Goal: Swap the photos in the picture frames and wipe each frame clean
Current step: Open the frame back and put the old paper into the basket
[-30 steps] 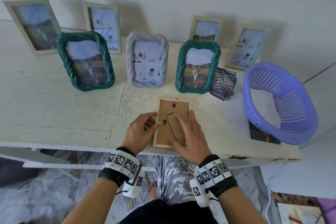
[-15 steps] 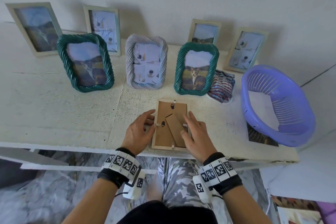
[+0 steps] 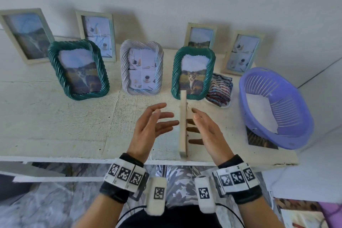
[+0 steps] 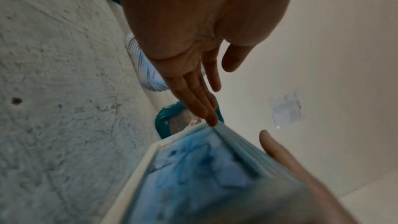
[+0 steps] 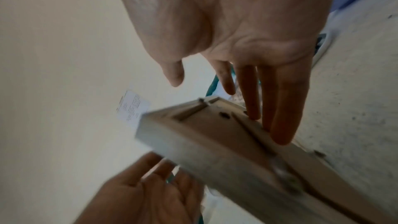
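A small pale wooden frame (image 3: 183,124) stands on its long edge near the table's front edge, seen edge-on between my hands. Its glass side with a bluish photo (image 4: 193,176) faces left. Its brown cardboard back (image 5: 215,139) with the stand faces right. My left hand (image 3: 155,124) is open, and its straight fingertips (image 4: 212,122) reach the frame's upper edge. My right hand (image 3: 203,127) is open too, with straight fingers (image 5: 280,125) lying against the back. A striped cloth (image 3: 220,90) lies folded behind the frame to the right.
Two green rope frames (image 3: 77,70) (image 3: 193,72) and a grey one (image 3: 141,66) stand mid-table. Several plain frames (image 3: 26,35) lean on the wall. A purple basket (image 3: 299,129) holding white paper sits at the right, over a loose photo (image 3: 259,140).
The frame lay face down under both hands; now it is tipped up onto its edge. Both hands have opened, one on each side of it.
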The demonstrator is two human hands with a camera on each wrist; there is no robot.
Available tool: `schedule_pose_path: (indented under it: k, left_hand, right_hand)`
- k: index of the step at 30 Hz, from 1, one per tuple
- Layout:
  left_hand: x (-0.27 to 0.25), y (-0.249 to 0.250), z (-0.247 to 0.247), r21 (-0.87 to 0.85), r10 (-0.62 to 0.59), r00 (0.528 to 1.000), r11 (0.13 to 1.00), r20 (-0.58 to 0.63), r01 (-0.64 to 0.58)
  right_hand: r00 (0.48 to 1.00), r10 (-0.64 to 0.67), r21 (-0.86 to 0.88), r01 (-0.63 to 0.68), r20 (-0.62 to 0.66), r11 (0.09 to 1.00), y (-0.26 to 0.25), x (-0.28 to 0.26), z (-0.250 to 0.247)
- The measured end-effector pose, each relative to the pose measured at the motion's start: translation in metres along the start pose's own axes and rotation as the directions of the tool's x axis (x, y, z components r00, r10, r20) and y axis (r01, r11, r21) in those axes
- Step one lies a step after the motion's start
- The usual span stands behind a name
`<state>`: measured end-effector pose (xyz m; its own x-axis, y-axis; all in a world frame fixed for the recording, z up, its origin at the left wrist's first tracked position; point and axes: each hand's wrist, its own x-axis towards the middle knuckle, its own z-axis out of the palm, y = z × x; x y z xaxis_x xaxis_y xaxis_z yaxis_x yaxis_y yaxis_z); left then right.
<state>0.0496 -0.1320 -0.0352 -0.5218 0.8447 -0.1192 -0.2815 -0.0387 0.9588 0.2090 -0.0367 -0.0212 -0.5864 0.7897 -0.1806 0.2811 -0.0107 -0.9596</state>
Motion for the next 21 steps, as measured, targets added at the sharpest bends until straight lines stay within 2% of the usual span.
schedule_pose_path:
  k: [1,4,7,9,11,14,16,18,19,21]
  left_hand:
    - [0.003,-0.003,0.004,0.017,-0.019,0.999,1.000,0.027,0.018]
    - [0.015,-0.023,0.008,0.226,-0.046,0.999,0.973,0.018,0.041]
    - [0.022,-0.042,0.010,0.383,-0.100,0.995,0.920,0.017,0.086]
    - [0.023,-0.048,0.012,0.435,-0.127,0.992,0.894,0.020,0.106]
    - [0.022,-0.049,0.015,0.383,-0.158,0.987,0.912,0.004,0.144]
    - [0.022,-0.042,0.021,0.193,-0.166,0.986,0.967,-0.008,0.165]
    - [0.022,-0.032,0.024,0.058,-0.133,0.990,0.989,-0.038,0.135]
    - [0.022,-0.026,0.023,0.015,-0.080,0.994,0.997,-0.076,0.081]
    - [0.024,-0.025,0.020,0.020,-0.051,0.995,0.998,-0.091,0.053]
    - [0.026,-0.021,0.015,0.035,-0.005,0.994,0.999,-0.110,0.009]
  right_hand:
    - [0.999,0.003,0.014,-0.002,-0.040,1.000,-0.001,0.000,-0.004]
    - [0.982,0.000,-0.027,-0.006,-0.190,1.000,0.010,0.003,-0.018]
    - [0.970,0.005,-0.046,-0.016,-0.244,0.999,0.021,0.001,-0.028]
    - [0.963,0.042,0.042,-0.032,-0.266,0.999,0.027,0.001,-0.030]
    - [0.960,0.105,0.206,-0.052,-0.259,0.977,0.029,0.001,-0.029]
    - [0.970,0.198,0.501,-0.102,-0.142,0.860,0.024,0.003,-0.025]
    - [0.977,0.193,0.576,-0.108,-0.088,0.810,0.017,0.006,-0.025]
    - [0.985,0.155,0.494,-0.098,-0.076,0.864,0.010,0.014,-0.027]
    - [0.986,0.124,0.385,-0.072,-0.112,0.920,0.009,0.019,-0.029]
    - [0.964,-0.037,-0.003,0.038,-0.264,0.999,0.014,0.039,-0.040]
